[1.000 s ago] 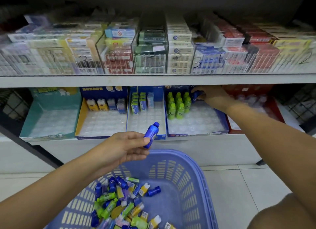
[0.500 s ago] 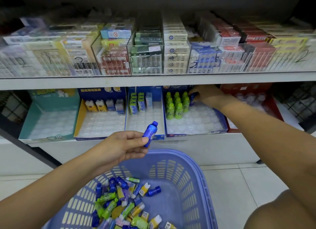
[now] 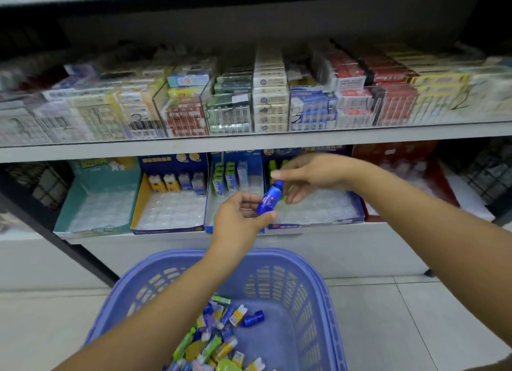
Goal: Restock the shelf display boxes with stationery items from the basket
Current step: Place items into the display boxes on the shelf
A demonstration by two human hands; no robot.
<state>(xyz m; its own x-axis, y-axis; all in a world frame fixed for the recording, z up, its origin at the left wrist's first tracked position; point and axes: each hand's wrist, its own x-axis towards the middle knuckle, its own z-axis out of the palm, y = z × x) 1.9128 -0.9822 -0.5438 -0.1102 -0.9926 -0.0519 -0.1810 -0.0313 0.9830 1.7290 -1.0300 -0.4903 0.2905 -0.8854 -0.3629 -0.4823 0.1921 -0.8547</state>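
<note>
Blue bottle [image 3: 270, 201], small and tilted with its cap up and to the right, hangs in the air above and just beyond the far rim of the lilac plastic basket [image 3: 318, 287]. The left hand [image 3: 239, 218] grips the bottle's lower half between thumb and curled fingers. The right hand [image 3: 313, 174] is beyond the basket too, just right of the bottle, with its fingers [image 3: 291, 196] spread and loosely bent around the cap. Blur hides whether they touch it. The two hands are close together, with only the bottle between them.

Beyond the basket, on the lower shelf, is the blue display box [image 3: 318, 212], directly behind the bottle. A few green bottles [image 3: 273, 168] stand at its back left, partly hidden by the right hand. Inside the basket, at its near left, lies a heap of mixed stationery items [image 3: 216, 340], with one loose blue bottle-shaped piece [image 3: 252, 318] at the heap's far edge.
</note>
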